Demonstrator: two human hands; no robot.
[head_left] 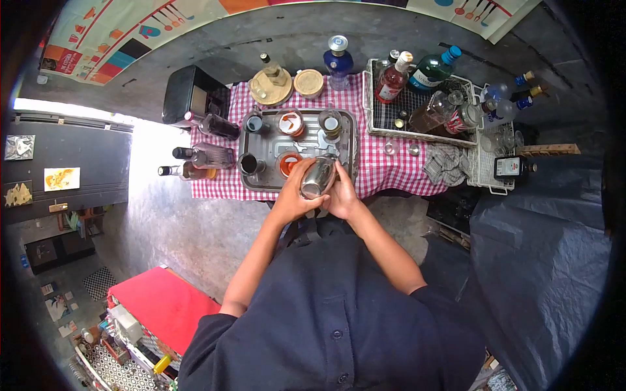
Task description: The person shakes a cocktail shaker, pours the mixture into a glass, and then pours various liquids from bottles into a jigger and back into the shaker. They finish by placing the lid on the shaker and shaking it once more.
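Observation:
A shiny metal cocktail shaker is held tilted over the front edge of a grey metal tray. My left hand wraps its near left side, fingers closed on the metal. Around the right side curl the fingers of my right hand. Just beyond my left fingers stands a glass with red-orange drink, partly hidden. Further back on the tray are another red drink in a glass and a glass with pale contents. Dark-looking glasses stand at the tray's left side.
A red-checked cloth covers the table. Several bottles stand left of the tray. A white wire basket holds bottles at the right, beside a grey cloth. Two small glasses sit nearby. A black dispenser box stands back left.

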